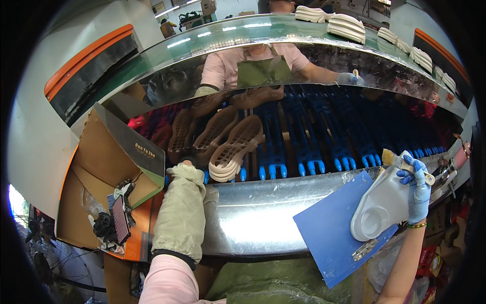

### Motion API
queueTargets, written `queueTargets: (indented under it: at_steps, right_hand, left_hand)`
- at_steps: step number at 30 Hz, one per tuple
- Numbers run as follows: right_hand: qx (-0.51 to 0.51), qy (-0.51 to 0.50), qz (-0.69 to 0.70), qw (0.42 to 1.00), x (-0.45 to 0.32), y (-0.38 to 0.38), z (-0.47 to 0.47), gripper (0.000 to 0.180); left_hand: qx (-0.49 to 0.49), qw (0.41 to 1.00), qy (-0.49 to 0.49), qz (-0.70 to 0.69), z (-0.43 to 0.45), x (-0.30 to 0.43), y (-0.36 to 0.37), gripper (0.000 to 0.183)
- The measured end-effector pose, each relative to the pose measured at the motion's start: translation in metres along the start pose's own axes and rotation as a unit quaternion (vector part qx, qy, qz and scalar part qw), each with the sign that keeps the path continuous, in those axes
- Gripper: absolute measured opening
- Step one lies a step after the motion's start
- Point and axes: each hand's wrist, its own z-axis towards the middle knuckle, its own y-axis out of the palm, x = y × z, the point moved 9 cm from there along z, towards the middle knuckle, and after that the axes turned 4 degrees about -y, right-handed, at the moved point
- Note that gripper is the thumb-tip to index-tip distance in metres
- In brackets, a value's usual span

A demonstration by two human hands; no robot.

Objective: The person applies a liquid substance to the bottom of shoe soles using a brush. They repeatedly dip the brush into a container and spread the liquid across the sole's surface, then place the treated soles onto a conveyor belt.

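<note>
My right hand, in a light blue glove with darker fingertips, grips a flat brush with pale yellowish bristles. Just below the brush is a white plastic container with a round recess, resting on a blue sheet. My left arm, in a beige sleeve cover, reaches to the rack of blue pronged holders. There my left hand looks dark and is mostly hidden, close to the heels of the shoe soles; whether it touches one is unclear. The nearest sole has a gridded inside and pale heel.
An open cardboard box at left holds rags and a phone. A metal ledge runs before me. Beyond a reflective panel, several white soles lie on a green conveyor belt. A fan stands lower left.
</note>
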Motion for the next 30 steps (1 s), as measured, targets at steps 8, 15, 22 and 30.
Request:
queueTargets:
  at_steps: [8,15,22,30]
  right_hand:
    - [-0.009,-0.016,-0.011,1.0,-0.006,0.006,-0.003,0.033]
    - [0.042,-0.051,0.031,0.997,-0.009,-0.003,-0.013,0.032]
    - [0.042,0.104,-0.075,0.991,-0.024,0.014,-0.11,0.025]
    - [0.019,0.126,-0.227,0.966,-0.003,-0.002,-0.147,0.019]
  left_hand:
    - [-0.29,0.82,0.132,-0.475,-0.07,0.033,0.007,0.022]
    - [-0.436,0.761,0.144,-0.458,-0.362,0.02,0.016,0.055]
    - [-0.54,0.765,-0.033,-0.351,-0.528,-0.068,0.061,0.076]
    - [-0.657,0.432,-0.297,-0.542,-0.535,-0.098,0.16,0.054]
